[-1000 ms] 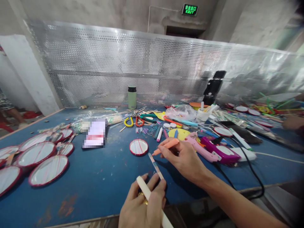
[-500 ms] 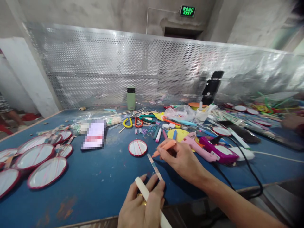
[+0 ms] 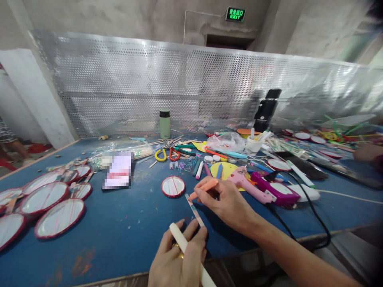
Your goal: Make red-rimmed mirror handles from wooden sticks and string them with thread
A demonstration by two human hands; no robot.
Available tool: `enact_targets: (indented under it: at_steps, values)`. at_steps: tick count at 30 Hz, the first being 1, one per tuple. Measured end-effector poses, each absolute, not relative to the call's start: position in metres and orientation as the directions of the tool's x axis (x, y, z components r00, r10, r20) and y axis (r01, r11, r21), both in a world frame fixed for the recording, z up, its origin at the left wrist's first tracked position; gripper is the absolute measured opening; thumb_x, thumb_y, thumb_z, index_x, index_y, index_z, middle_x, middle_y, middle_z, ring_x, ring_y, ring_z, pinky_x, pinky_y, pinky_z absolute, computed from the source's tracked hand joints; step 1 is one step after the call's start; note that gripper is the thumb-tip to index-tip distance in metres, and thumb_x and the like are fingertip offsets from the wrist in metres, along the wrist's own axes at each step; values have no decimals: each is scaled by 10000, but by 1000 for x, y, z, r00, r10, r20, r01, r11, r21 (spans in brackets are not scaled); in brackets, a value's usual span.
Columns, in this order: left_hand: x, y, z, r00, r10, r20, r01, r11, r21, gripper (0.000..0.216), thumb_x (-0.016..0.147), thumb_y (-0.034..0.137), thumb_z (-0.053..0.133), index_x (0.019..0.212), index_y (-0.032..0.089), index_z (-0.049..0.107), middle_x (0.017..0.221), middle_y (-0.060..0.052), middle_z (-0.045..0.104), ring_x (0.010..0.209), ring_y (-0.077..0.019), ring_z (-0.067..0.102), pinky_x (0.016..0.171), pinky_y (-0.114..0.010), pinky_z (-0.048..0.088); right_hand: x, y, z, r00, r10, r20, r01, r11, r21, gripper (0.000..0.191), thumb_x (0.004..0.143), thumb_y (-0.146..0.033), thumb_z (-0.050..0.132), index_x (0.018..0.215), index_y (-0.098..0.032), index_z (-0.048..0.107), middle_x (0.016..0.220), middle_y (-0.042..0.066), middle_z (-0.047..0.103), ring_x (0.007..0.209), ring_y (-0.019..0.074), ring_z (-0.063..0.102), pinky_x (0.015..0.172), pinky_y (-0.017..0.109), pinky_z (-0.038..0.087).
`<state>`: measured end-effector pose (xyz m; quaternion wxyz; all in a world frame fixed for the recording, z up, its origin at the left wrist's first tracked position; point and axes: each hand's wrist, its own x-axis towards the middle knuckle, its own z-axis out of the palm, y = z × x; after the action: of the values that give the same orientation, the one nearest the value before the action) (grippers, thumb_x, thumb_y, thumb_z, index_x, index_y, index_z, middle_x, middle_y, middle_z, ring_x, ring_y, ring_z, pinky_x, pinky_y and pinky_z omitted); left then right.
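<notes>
My left hand [image 3: 181, 255] is closed at the front edge of the table, pinching the near end of a flat wooden craft stick [image 3: 196, 213]. A thick cream-white marker [image 3: 179, 237] also lies through its fingers. The stick bears bands of colour and points away from me. My right hand [image 3: 223, 199] grips an orange marker [image 3: 206, 186], its tip at the far part of the stick. Just beyond, a round white disc with a red rim [image 3: 173, 186] and pinkish stripes lies on the blue table [image 3: 125, 235].
Several red-rimmed discs [image 3: 60, 217] lie at the left, near a phone [image 3: 119, 169]. A pink glue gun [image 3: 251, 186] and purple device [image 3: 273, 189] with a black cable sit at the right. Loose markers, pliers [image 3: 160, 154] and a green bottle [image 3: 164, 124] stand farther back.
My right hand has shifted slightly left and down, bringing the orange marker's tip onto the stick. The left hand holds nearly still.
</notes>
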<state>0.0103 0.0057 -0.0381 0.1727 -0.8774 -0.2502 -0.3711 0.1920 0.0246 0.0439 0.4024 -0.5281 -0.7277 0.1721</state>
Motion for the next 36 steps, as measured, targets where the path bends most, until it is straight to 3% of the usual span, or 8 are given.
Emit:
enact_targets:
  at_steps: [5, 10, 16, 24, 30, 36]
  values:
    - [10, 3, -37, 574, 369, 731, 591, -804, -58, 323, 983, 135, 356, 1229, 143, 565, 1188, -48, 698, 1084, -213, 665, 827, -323, 619, 194, 25, 44, -89, 902, 422, 664, 369, -650, 215, 903, -252, 551, 762, -183, 698, 775, -14, 700, 548, 85, 499, 502, 224, 358]
    - [8, 6, -39, 619, 284, 732, 551, -821, -147, 318, 982, 152, 371, 1230, 107, 564, 1183, -54, 697, 1049, -220, 680, 779, -308, 630, 195, 26, 43, -69, 897, 436, 683, 361, -635, 230, 897, -269, 547, 749, -182, 700, 813, 0, 717, 623, 105, 570, 543, 228, 392]
    - [8, 5, -41, 622, 334, 708, 573, -811, -120, 330, 988, 139, 361, 1261, 114, 545, 1220, -42, 676, 1082, -214, 661, 819, -328, 621, 195, 26, 43, -77, 900, 430, 683, 361, -635, 232, 899, -273, 546, 755, -191, 710, 794, -10, 712, 585, 96, 542, 518, 229, 376]
    - [6, 8, -42, 641, 274, 717, 539, -825, -166, 335, 980, 143, 391, 1278, 90, 535, 1212, -69, 678, 1064, -224, 671, 799, -325, 625, 193, 25, 43, -101, 901, 422, 639, 384, -667, 209, 899, -243, 563, 745, -187, 693, 770, -22, 696, 557, 81, 509, 510, 221, 372]
    - [8, 3, -40, 607, 372, 702, 591, -803, -85, 327, 1002, 152, 350, 1279, 140, 524, 1223, -28, 674, 1091, -219, 655, 813, -347, 625, 192, 23, 45, -134, 893, 430, 620, 413, -666, 209, 898, -217, 561, 743, -182, 698, 784, -25, 694, 543, 69, 494, 498, 217, 360]
    - [6, 9, -39, 636, 284, 718, 548, -821, -161, 322, 988, 154, 381, 1264, 106, 540, 1197, -46, 689, 1037, -221, 686, 768, -322, 634, 192, 23, 44, -131, 896, 425, 616, 409, -673, 211, 904, -228, 559, 753, -185, 699, 776, -28, 686, 531, 69, 480, 493, 215, 354]
